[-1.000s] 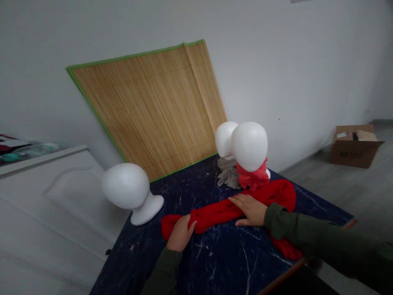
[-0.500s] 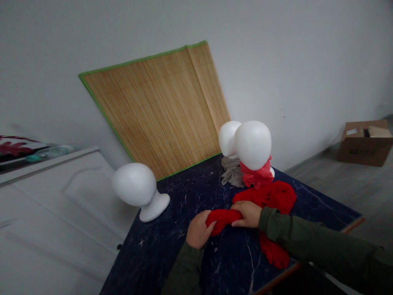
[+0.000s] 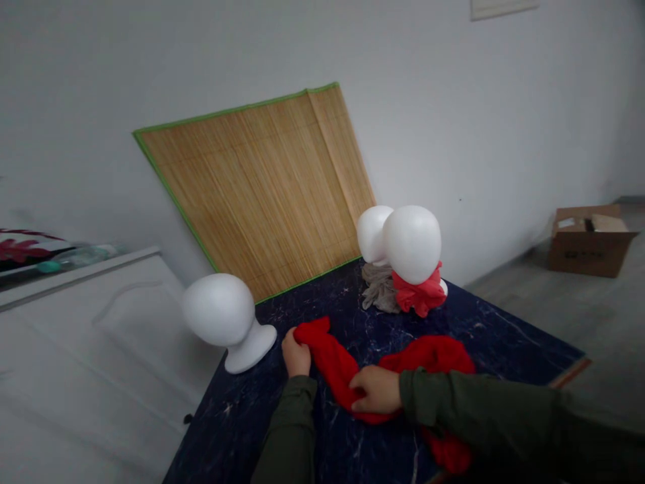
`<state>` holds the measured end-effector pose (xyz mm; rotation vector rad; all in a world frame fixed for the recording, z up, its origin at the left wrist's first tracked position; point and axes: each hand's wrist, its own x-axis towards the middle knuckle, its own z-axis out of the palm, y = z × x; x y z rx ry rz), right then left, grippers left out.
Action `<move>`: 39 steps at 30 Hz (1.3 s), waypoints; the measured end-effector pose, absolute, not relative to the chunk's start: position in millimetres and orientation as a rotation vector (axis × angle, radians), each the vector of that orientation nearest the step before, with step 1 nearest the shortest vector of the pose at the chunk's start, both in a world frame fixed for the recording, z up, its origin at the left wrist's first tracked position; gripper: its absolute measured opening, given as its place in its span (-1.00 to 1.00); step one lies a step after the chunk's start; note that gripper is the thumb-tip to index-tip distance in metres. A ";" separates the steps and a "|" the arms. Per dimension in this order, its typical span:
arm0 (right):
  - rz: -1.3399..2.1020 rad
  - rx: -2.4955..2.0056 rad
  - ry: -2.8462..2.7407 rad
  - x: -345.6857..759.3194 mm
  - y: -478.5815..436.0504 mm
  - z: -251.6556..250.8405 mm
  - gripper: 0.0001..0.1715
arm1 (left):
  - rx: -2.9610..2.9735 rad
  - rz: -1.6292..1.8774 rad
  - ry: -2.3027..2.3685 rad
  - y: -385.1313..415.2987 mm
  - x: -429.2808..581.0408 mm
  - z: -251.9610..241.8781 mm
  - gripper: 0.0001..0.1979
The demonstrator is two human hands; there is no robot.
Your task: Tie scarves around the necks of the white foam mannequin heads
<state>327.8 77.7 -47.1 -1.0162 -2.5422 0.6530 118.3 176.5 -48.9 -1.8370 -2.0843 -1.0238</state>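
A long red cloth [image 3: 335, 366] lies in a curve over the dark blue marbled table [image 3: 242, 410]. My left hand [image 3: 295, 354] grips its far left end, fingers closed round it. Farther along the cloth, to the right, my right hand [image 3: 377, 390] pinches it near the middle. The rest loops behind and beneath my right forearm, partly hidden by the sleeve. Left of my left hand is a white mannequin head [image 3: 222, 310] on its stand. Two more white heads [image 3: 412, 243] are at the back right, with coral fabric [image 3: 419, 296] and grey fabric [image 3: 380, 288] around their bases.
A bamboo mat [image 3: 267, 191] with green edging leans on the wall behind the table. White cabinet doors [image 3: 101, 363] are at the left. On the floor at the far right sits a cardboard box [image 3: 587, 250].
My left hand has moved left and away from me, drawing the red cloth's end out. My right hand has shifted left and nearer. The cloth is more stretched out, and the view has tilted slightly.
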 end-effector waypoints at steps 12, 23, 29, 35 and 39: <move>0.718 -1.024 -2.404 243.9 114.8 -45.3 -0.72 | -2.431 -0.528 -1.937 199.6 113.1 -59.8 -0.63; 0.579 -1.133 -2.482 376.6 89.5 -32.5 -0.53 | -2.262 -0.488 -1.941 246.4 74.1 -58.5 -0.45; 0.369 -0.848 -1.952 398.5 104.4 -17.5 -0.71 | -2.016 -0.672 -1.700 217.3 96.1 -26.2 -0.55; -0.177 -1.454 -0.789 505.1 160.2 -22.2 -0.50 | -2.387 -0.397 -1.588 160.3 168.3 2.9 -0.61; 0.161 -1.879 -0.705 542.4 183.5 -37.2 -0.42 | -2.580 -0.256 -1.477 123.8 214.6 -14.5 -0.54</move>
